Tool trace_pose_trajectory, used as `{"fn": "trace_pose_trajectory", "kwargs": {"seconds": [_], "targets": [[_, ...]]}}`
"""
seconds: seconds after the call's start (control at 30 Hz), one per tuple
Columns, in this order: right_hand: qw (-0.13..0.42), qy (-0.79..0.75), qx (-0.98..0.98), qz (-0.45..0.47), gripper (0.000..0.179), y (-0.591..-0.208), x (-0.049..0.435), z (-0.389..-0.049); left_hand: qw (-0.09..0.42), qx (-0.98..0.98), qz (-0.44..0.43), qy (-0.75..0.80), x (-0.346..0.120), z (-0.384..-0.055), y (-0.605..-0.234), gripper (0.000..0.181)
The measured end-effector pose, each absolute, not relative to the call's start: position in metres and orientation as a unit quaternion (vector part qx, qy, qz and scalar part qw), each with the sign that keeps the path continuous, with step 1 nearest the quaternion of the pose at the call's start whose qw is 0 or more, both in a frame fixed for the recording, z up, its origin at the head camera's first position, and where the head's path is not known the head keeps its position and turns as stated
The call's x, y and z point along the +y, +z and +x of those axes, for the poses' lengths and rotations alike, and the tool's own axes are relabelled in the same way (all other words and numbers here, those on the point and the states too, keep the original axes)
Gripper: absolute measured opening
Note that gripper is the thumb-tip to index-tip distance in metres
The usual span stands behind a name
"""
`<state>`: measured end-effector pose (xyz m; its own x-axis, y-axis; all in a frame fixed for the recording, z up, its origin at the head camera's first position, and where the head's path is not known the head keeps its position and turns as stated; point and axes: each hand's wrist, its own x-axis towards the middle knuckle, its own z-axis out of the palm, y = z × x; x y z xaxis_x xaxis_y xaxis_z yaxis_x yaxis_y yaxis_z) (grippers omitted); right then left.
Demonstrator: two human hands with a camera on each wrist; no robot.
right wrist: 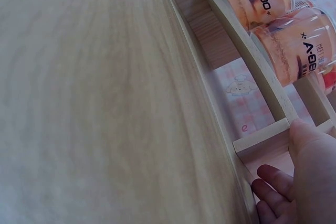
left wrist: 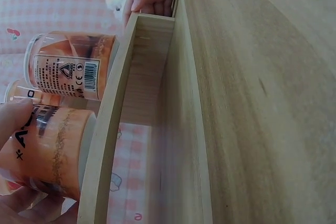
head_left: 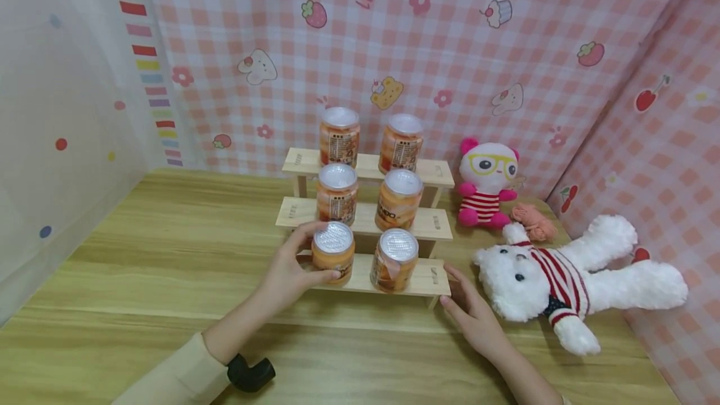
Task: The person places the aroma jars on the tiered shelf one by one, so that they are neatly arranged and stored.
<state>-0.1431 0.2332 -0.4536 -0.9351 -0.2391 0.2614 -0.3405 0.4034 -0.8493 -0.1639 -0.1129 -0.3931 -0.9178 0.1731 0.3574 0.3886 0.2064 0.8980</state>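
A three-step wooden stand (head_left: 362, 275) bears orange-brown cans with clear silvery lids, two on each step. My left hand (head_left: 289, 274) grips the left can (head_left: 333, 261) on the lowest step, thumb in front and fingers round its far left side. That can stands upright, its dark lettering visible in the left wrist view. Beside it, apart, is the right can (head_left: 395, 261) of the same step. My right hand (head_left: 475, 320) holds the right end of the lowest step. In the right wrist view its thumb (right wrist: 310, 140) touches the board's corner, fingers curled below by the leg.
A white plush bear (head_left: 562, 280) in a striped top lies right of the stand. Behind it are a pink panda toy (head_left: 486, 186) and a coil of peach yarn (head_left: 533, 222). Checked cloth (head_left: 360, 49) hangs behind the wooden table (head_left: 169, 255).
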Motion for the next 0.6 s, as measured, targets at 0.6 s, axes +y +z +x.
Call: {"fn": "trace_pose_trajectory", "kwargs": {"seconds": [0.6], "targets": [[0.057,0.508,-0.842,0.171,0.054,-0.4514,0.2323,-0.1419,0.074,-0.776,-0.179,-0.601,-0.1128,-0.1628,-0.3898,0.085]]}}
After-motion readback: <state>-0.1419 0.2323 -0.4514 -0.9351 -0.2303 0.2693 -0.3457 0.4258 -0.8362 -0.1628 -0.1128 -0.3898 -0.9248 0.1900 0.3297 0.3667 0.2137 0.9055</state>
